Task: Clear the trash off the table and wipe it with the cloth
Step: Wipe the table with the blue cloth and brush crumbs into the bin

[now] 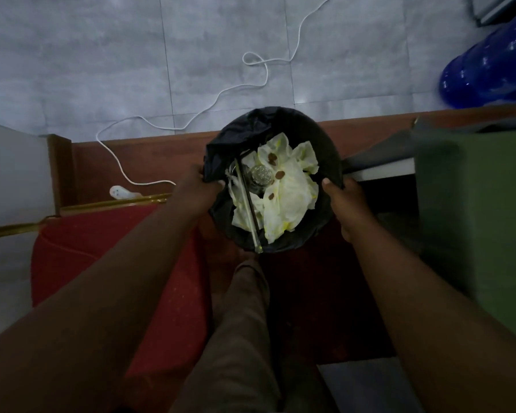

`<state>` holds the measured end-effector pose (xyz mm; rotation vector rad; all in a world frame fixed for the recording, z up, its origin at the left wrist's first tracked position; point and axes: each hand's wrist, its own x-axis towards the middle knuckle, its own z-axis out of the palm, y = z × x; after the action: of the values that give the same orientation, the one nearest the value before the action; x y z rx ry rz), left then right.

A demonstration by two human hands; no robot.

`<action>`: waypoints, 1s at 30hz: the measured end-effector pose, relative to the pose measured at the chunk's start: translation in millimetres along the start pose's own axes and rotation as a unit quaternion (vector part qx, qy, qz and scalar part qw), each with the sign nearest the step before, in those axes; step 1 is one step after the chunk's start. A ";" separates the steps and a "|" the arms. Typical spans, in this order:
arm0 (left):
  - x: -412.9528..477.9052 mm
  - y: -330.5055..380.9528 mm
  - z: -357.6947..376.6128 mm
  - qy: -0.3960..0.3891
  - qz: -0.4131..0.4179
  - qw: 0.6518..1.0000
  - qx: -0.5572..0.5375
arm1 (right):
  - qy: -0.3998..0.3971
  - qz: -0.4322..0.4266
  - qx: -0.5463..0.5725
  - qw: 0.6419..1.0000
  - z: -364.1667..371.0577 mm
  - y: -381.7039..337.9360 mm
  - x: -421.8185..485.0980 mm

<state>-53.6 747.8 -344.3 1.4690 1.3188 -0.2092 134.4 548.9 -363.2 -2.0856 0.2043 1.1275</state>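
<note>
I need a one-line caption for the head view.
Left hand and right hand grip the rim of a black-lined bin filled with stained white napkins.

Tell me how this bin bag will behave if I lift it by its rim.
Probably floppy: the bag is thin film, bunched where the left hand grips it. Likely light, as it mostly holds crumpled paper. The long stick might poke through.

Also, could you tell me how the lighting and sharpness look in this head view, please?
Head view: dim overall, so the left hand and right hand gripping the bin are near-silhouettes; the white tissues inside are brightest; the green surface at right is blurred; the glossy blue object top right shows small glints.
</note>
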 end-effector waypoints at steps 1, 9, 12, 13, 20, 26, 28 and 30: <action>14.6 -4.6 5.5 -0.010 -0.009 1.000 -0.026 | 0.004 0.010 0.008 1.000 6.7 4.8 13.7; 121.1 -47.6 33.6 -0.111 -0.101 0.986 -0.071 | -0.007 0.082 0.054 0.995 51.6 48.9 114.8; 147.4 -52.3 44.2 -0.133 -0.118 0.982 -0.065 | 0.003 0.087 0.046 0.995 60.2 65.0 149.8; 155.5 -54.8 47.1 -0.139 -0.122 0.981 -0.066 | 0.005 0.089 0.045 0.995 63.4 69.3 160.9; 184.7 -59.8 59.1 -0.140 -0.136 0.977 -0.082 | 0.005 0.092 0.043 0.995 81.3 78.5 201.1; 196.5 -68.1 66.2 -0.138 -0.125 0.978 -0.090 | -0.009 0.084 0.037 0.996 90.8 77.1 207.1; 199.4 -74.7 66.1 -0.139 -0.125 0.978 -0.093 | -0.016 0.093 0.032 0.995 93.6 78.6 206.4; 201.3 -80.0 65.7 -0.142 -0.126 0.977 -0.099 | -0.025 0.098 0.029 0.994 94.6 80.6 206.7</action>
<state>-10.2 798.8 -560.5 1.0586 1.2497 -0.4236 159.6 596.3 -598.3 -2.0172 0.4204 1.2729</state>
